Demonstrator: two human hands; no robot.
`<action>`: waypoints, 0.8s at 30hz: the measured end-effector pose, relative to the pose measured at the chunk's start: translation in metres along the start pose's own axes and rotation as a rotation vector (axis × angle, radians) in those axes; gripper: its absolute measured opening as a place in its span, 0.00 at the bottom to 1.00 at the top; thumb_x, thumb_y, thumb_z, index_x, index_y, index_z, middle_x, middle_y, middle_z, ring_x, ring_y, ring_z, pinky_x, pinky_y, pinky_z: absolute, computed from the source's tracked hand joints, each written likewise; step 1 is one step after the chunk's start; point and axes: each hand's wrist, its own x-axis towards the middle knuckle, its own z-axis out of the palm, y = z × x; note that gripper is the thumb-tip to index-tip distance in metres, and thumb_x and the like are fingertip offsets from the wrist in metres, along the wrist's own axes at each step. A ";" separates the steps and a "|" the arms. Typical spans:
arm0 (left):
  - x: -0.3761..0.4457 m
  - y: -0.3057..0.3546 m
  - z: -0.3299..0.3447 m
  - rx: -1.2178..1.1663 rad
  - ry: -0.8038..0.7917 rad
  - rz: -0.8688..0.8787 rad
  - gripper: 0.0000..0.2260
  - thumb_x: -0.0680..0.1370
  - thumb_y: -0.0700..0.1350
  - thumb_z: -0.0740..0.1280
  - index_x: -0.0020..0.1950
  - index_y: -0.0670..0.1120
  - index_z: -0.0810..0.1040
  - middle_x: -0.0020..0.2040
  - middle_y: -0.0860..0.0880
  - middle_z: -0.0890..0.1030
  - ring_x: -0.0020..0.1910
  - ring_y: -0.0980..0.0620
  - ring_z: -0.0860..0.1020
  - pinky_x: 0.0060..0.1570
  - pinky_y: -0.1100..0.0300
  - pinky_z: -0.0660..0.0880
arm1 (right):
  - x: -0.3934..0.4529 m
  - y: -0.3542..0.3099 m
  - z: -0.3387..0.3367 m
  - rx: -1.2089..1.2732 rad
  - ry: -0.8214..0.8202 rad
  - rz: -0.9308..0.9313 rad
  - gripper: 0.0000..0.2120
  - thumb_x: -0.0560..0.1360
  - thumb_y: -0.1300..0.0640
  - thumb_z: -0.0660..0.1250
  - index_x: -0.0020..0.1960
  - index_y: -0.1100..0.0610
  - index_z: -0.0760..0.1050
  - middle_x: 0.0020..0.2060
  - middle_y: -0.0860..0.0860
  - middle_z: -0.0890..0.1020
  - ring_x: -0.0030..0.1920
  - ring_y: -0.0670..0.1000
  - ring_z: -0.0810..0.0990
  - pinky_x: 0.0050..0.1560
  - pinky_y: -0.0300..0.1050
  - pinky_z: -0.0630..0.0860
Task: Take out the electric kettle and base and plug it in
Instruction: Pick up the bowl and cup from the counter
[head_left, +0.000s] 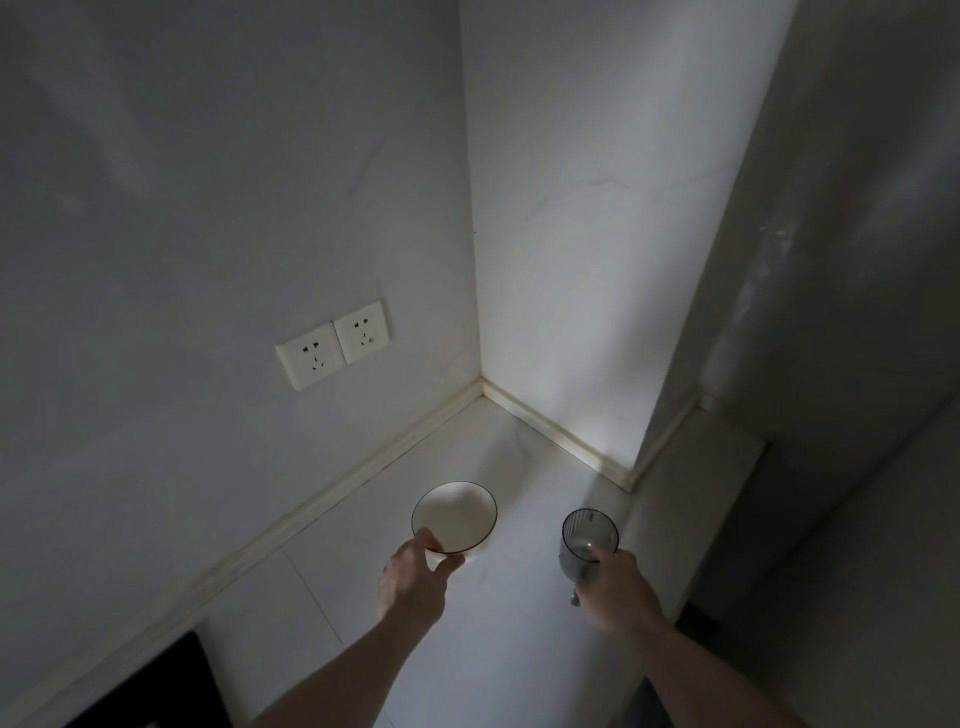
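Note:
No kettle or base is in view. Two white wall sockets (333, 343) sit side by side on the left wall above the counter, both with nothing plugged in. My left hand (414, 577) grips the near rim of a white bowl with a dark rim (457, 512) that rests on the white counter (509, 649). My right hand (615, 590) is wrapped around the lower part of a dark see-through glass (588, 535), which stands upright by the counter's right edge.
The counter runs into a corner between two white walls, with a pale sealing strip (550, 421) along the joint. A black surface, perhaps a hob (156, 696), lies at the lower left. A grey panel (841, 312) rises on the right.

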 end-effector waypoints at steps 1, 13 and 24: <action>-0.004 -0.001 -0.003 -0.011 0.006 -0.003 0.12 0.73 0.58 0.74 0.47 0.54 0.75 0.47 0.57 0.82 0.45 0.49 0.78 0.41 0.56 0.72 | -0.003 -0.002 0.001 -0.017 -0.001 0.001 0.20 0.75 0.47 0.65 0.67 0.49 0.73 0.59 0.53 0.77 0.59 0.56 0.79 0.54 0.48 0.78; -0.107 -0.018 -0.046 -0.056 0.130 -0.096 0.13 0.73 0.59 0.73 0.48 0.54 0.75 0.45 0.62 0.74 0.47 0.54 0.75 0.40 0.57 0.69 | -0.020 0.007 0.027 -0.240 -0.078 -0.246 0.18 0.75 0.38 0.58 0.50 0.50 0.77 0.39 0.49 0.83 0.37 0.48 0.84 0.42 0.48 0.84; -0.282 -0.098 -0.134 -0.126 0.376 -0.229 0.15 0.70 0.60 0.75 0.43 0.55 0.72 0.41 0.60 0.79 0.39 0.55 0.75 0.36 0.58 0.70 | -0.170 -0.084 0.050 -0.242 -0.138 -0.597 0.12 0.75 0.41 0.60 0.44 0.50 0.72 0.28 0.45 0.83 0.31 0.40 0.80 0.40 0.43 0.77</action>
